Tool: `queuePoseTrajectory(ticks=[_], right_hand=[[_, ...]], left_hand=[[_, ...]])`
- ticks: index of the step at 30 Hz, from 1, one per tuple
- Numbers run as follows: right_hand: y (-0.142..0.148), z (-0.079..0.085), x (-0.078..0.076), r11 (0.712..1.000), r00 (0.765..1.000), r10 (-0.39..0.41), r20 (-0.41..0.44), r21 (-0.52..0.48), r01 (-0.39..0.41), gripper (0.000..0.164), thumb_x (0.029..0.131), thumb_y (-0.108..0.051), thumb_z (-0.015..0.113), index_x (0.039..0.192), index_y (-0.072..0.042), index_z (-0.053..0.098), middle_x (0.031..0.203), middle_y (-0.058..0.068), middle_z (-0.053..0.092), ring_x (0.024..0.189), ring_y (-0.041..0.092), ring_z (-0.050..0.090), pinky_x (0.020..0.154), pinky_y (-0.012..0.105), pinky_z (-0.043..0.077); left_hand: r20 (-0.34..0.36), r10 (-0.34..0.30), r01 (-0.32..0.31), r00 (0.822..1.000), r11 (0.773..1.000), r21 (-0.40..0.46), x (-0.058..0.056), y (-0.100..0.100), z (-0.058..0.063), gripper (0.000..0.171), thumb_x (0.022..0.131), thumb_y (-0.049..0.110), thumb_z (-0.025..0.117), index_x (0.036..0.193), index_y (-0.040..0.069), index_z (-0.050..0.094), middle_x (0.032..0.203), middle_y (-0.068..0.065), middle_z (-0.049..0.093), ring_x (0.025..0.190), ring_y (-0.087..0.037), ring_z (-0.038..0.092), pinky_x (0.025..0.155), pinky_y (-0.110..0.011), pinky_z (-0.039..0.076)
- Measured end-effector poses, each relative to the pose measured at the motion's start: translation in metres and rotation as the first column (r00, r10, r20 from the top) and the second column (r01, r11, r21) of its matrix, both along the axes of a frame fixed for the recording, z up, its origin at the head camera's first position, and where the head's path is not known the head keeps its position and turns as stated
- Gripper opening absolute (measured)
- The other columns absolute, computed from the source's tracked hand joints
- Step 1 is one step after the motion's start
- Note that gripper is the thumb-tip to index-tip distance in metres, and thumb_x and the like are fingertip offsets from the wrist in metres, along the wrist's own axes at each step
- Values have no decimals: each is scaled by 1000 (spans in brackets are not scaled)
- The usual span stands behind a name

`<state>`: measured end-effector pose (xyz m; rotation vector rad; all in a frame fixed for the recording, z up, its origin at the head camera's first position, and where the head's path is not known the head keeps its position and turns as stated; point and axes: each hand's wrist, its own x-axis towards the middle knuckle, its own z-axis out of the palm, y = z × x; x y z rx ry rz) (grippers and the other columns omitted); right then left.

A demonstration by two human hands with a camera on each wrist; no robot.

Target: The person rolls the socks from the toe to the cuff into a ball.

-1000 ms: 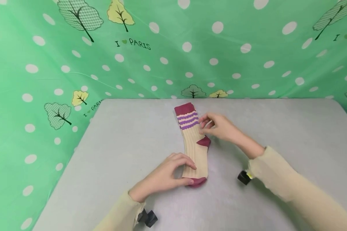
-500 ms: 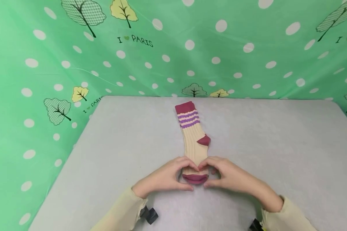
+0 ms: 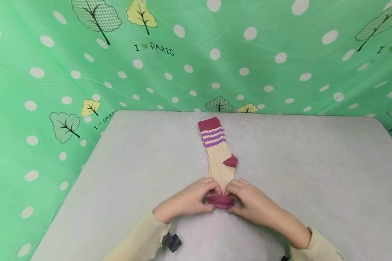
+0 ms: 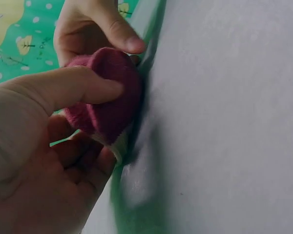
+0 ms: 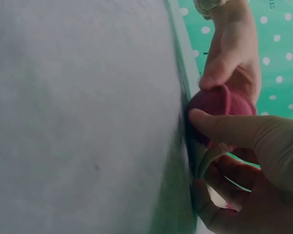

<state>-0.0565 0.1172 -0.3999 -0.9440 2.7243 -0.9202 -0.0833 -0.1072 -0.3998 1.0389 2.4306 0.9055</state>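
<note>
Now I pinch the sock's point(image 3: 217, 159) maroon toe point(image 3: 219, 200) with left hand point(image 3: 186, 201) and right hand point(image 3: 253, 204) — lifting it evenly off the table point(image 3: 313, 163).

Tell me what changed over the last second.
The right hand left the striped cuff and came down to the toe, joining the left hand. Both now pinch the maroon toe, lifted and starting to roll. The rest of the sock stayed flat on the table.
</note>
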Motion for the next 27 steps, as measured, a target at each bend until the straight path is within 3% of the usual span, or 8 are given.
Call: queuePoseTrajectory(ticks=[6,12,16,20,24,27], right_hand=[[1,-1,-2,991,992,-95,77,-92,102,16,82,-17,80,92,-17,67,84,-11,61,75,2,48,64,19,45],[1,-1,-5,966,958,-203,204,-120,230,13,85,-16,77,86,-14,65,69,-9,59,62,-2,48,56,18,46],[-1,0,-7,955,945,-258,202,-93,280,13,85,-16,78,86,-12,66,69,-8,62,63,-2,51,57,18,47],[-4,1,-9,945,941,-317,121,-42,324,19,82,-14,81,87,-12,62,67,-8,58,61,-1,48,55,17,44],[-7,-2,-11,944,946,-325,19,-45,325,32,77,-10,85,88,-14,55,70,-7,50,62,3,43,56,18,39],[-7,-5,-11,957,957,-286,-45,-64,283,28,76,-5,84,85,-17,60,74,-8,51,66,2,45,58,18,42]], left_hand=[[78,102,-107,992,992,63,-2,-2,-2,15,86,11,72,98,12,63,88,3,63,79,-6,53,74,-18,46],[160,262,-279,952,956,93,-3,-1,-1,12,89,13,73,99,12,66,90,0,72,81,-8,65,74,-20,54],[101,340,-347,935,936,62,-4,3,-1,14,86,12,76,96,10,66,85,-1,70,75,-9,64,70,-19,53],[-30,379,-378,925,925,34,-6,8,-1,23,83,12,80,94,11,60,85,1,64,71,-7,60,65,-17,49],[-133,346,-348,929,938,9,-6,9,-2,27,82,12,80,91,14,55,85,3,55,73,-7,55,64,-17,47],[-163,288,-295,944,955,-22,-6,7,-3,17,86,11,77,89,15,61,86,4,53,77,-7,55,68,-18,48]])
